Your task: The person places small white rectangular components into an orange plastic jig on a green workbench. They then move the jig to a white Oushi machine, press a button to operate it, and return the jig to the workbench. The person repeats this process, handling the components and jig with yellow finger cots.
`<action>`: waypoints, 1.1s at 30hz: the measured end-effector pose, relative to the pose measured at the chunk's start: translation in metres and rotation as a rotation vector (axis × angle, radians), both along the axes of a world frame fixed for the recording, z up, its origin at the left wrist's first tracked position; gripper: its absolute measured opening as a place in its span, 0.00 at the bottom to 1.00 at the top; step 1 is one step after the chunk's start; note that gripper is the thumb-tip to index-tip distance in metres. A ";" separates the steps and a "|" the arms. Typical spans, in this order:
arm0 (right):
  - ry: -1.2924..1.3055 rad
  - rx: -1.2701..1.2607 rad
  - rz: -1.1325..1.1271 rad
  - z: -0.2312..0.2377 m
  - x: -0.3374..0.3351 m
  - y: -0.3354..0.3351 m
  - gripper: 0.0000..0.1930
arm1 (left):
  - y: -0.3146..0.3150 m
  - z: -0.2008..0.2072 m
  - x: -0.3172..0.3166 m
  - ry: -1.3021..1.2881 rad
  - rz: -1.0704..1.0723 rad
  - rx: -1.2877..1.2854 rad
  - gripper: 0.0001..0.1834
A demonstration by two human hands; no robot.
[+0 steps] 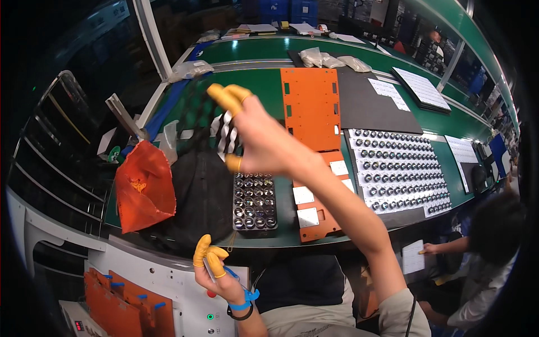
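Note:
My right hand (255, 132), with yellow finger cots, reaches far over the green bench. Its fingers and thumb close round the edge of a dark, motion-blurred tray (196, 109) that seems to have rows of pockets. Below that hand, a black tray of round glossy lenses (254, 202) lies by the bench's near edge. Down at the front, my left hand (218, 275), also in yellow finger cots and with a blue strap at the wrist, pinches a thin, pale flat piece (211, 267). Its exact kind is hidden by the fingers.
An orange bag (145, 188) stands left beside a black bag (196, 194). Orange fixture plates (310, 109) hold white cards. Further right is a white board with rows of round lens parts (396, 168). A co-worker's hand (431, 249) holds a white card at lower right.

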State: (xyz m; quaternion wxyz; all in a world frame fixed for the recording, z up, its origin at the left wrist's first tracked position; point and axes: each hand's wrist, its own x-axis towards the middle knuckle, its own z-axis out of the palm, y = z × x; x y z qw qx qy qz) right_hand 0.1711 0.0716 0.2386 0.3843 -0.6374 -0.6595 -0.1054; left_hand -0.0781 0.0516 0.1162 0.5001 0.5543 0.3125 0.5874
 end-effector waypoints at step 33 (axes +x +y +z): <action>-0.366 -1.070 -0.698 -0.080 0.088 0.064 0.56 | 0.005 -0.006 -0.029 0.037 0.058 -0.073 0.14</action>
